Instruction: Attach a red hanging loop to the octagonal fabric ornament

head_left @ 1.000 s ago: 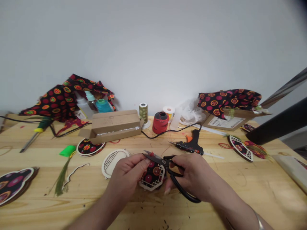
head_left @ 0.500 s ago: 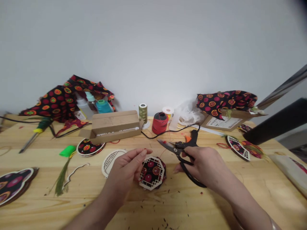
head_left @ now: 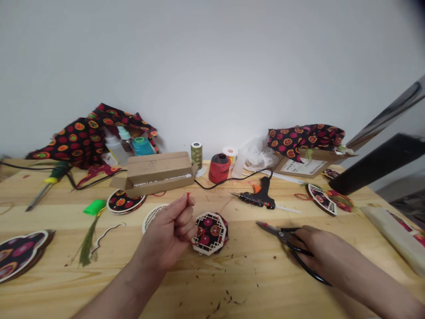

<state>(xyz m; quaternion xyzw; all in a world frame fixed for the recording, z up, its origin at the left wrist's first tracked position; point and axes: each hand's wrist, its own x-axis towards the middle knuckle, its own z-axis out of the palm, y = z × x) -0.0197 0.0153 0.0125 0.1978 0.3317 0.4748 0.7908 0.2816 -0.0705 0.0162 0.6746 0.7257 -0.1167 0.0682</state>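
One octagonal ornament [head_left: 210,233] lies flat on the pine table [head_left: 265,283], its pale wooden lattice laid over black fabric printed with red circles. A fine red thread [head_left: 188,194] shows at the ornament's left edge and pokes up from the top of the left hand [head_left: 169,232], which sits just beside the ornament. That hand's fingers are curled closed into a loose fist, with the thumb pressed over them and the thread pinched in between. The right hand [head_left: 318,248], well to the ornament's right, has its fingers wrapped around the black looped handles of the scissors [head_left: 285,237]. The steel blades lie together, their points aimed at the ornament without touching it.

Beyond the ornament, a black glue gun [head_left: 260,199] with an orange trigger guard lies on its side, and a spool of red cord [head_left: 219,168] stands further back. To the ornament's left sit a plain lattice ring [head_left: 152,217], partly hidden by the left hand, and a round fabric-covered disc [head_left: 126,201]. A green tassel [head_left: 86,243] lies further left, its fine fibres fanned out. Behind the ornament stands a corrugated cardboard box [head_left: 156,173], with crumpled printed fabric [head_left: 83,133] heaped beyond it. Small dark snippets are scattered across the wood below the ornament.
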